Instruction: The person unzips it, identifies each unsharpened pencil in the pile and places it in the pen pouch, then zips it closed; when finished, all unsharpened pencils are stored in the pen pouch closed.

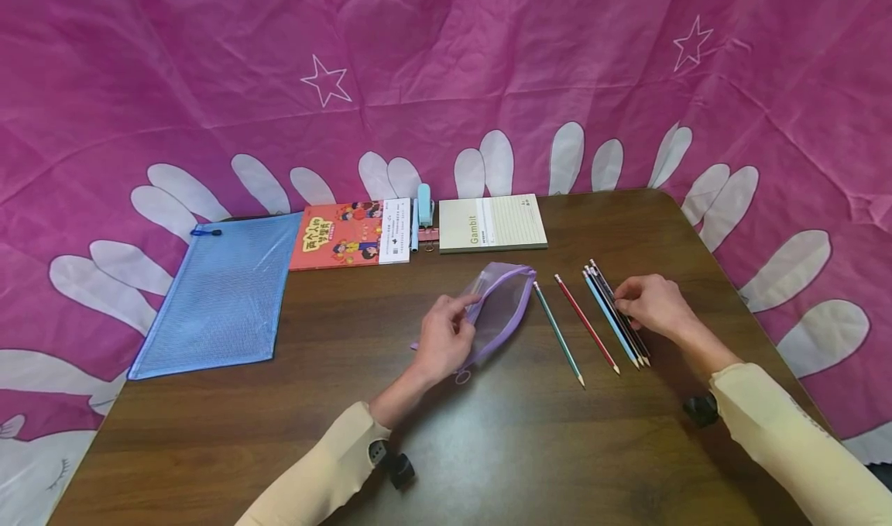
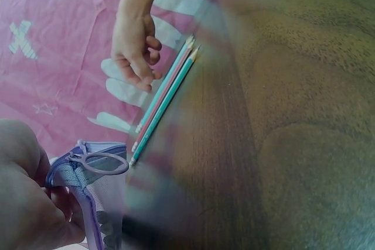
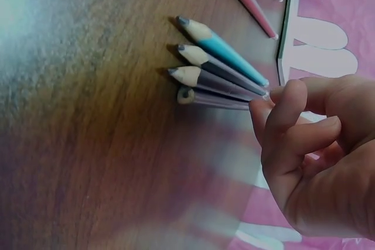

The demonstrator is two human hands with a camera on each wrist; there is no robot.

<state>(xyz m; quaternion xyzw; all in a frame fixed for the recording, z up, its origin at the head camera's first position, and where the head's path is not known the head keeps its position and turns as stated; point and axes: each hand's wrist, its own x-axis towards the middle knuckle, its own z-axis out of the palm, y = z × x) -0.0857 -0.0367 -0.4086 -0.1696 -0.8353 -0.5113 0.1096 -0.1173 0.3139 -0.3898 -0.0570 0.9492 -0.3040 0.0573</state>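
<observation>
My left hand [image 1: 446, 338] grips the edge of a small purple mesh zipper pouch [image 1: 512, 309]. The pouch's mouth gapes open toward the pencils, and a ring pull [image 2: 105, 163] hangs at its zipper end. Over at the right, my right hand [image 1: 651, 303] pinches the outermost dark pencil [image 3: 220, 99] of a close bundle, thumb and forefinger at its side. Beside that one lie more dark pencils [image 3: 225, 84] and a light blue pencil [image 1: 609, 317]. A red pencil [image 1: 588, 324] and a green pencil [image 1: 559, 335] lie apart between the bundle and the pouch.
A blue mesh zipper folder [image 1: 216, 297] lies at the left. Along the back are a red book [image 1: 341, 235], a light blue stapler [image 1: 424, 204], a blue pen [image 1: 414, 228] and a notepad [image 1: 491, 224]. A pink cloth [image 1: 418, 84] hangs behind the brown table [image 1: 530, 448].
</observation>
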